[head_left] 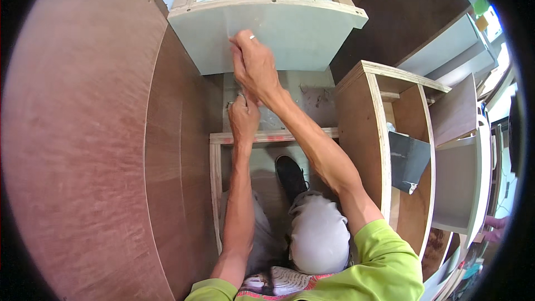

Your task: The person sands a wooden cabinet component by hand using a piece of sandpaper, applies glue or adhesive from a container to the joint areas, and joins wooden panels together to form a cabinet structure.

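A pale grey-white panel (306,36) faces the front of a plywood-edged cabinet (273,0) at the far side. My right hand (254,64), with a ring on one finger, is closed with its fingertips pinched close in front of this panel, left of its middle. Just below it, under the panel's lower edge, my left hand (243,120) is closed in a fist with the thumb up, close to my right wrist. Whatever lies in either hand is too small or hidden to make out.
A tall brown wooden panel (83,134) stands along my left. Below my hands runs a plywood frame rail (278,135), with my black shoe (288,175) beyond my knee. To the right stands an open plywood cabinet (362,128) with a dark grey piece (409,159) in it.
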{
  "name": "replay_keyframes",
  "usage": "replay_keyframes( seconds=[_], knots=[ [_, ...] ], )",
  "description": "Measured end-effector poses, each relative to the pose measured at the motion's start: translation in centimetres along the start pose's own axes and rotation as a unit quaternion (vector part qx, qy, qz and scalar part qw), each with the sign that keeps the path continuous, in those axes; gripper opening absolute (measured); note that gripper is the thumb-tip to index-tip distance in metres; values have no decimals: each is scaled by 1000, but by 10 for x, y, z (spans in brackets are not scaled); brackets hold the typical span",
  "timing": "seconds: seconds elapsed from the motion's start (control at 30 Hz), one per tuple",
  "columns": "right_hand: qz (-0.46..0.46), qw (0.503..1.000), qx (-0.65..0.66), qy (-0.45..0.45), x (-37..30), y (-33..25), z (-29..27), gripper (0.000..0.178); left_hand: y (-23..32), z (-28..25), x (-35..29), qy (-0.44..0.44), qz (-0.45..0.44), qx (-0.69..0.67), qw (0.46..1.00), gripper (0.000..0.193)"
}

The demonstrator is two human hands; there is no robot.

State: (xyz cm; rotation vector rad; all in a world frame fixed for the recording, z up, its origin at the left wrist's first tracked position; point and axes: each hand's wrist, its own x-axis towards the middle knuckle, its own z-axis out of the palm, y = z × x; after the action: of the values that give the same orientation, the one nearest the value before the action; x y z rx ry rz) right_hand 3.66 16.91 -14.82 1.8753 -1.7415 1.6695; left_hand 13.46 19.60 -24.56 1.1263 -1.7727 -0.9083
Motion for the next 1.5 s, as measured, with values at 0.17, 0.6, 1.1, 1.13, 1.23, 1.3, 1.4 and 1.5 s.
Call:
replay_keyframes(
  seconds=[0.17,0.6,1.1,1.13,1.23,1.3,1.4,1.5],
  knots=[
    [-15,999,0,-40,-8,0,1,13,-14,12,-3,-7,-13,0,1000,39],
    [48,996,13,-72,-40,-18,12,31,-67,29,-20,19,16,-126,992,23],
    [269,944,178,-75,-109,45,18,42,51,-30,49,230,104,-102,962,26],
    [265,945,174,-76,-110,44,17,42,59,-29,61,251,115,-102,956,28],
    [256,946,185,-77,-110,39,11,41,77,-23,97,313,148,-111,932,38],
    [253,945,193,-74,-107,37,9,40,80,-18,112,336,140,-91,927,35],
    [266,941,198,-72,-109,34,2,40,83,-14,117,345,126,-59,928,30],
    [280,933,215,-73,-110,32,-2,39,92,-16,116,334,110,-56,935,27]
  ],
)
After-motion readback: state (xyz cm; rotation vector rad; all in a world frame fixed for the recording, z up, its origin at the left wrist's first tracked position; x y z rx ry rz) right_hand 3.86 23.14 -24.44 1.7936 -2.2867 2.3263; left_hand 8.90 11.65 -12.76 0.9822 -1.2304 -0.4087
